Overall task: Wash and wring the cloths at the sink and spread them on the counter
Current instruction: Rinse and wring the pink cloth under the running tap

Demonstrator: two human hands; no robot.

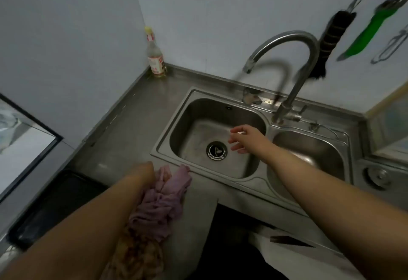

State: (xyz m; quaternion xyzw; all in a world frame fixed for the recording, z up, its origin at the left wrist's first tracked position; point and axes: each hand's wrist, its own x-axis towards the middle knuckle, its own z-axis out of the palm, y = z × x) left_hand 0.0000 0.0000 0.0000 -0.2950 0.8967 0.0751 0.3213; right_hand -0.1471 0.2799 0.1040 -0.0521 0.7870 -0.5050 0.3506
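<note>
A crumpled purple cloth (163, 193) hangs at the counter's front edge, left of the sink. My left hand (146, 170) grips its top; the fingers are hidden behind the wrist and the cloth. Below the purple one hangs a yellowish patterned cloth (139, 255), blurred. My right hand (245, 138) hovers over the left sink basin (198, 111), fingers spread and holding nothing, just right of the round drain (216, 150). The curved steel faucet (293, 58) has its spout over that basin; no water is visible.
A second, smaller basin (313, 147) lies to the right. A glass bottle with a yellow cap (155, 56) stands in the back corner of the steel counter (130, 125). A dark tray (57, 204) sits at the left. A brush, a green tool and a peeler hang on the wall.
</note>
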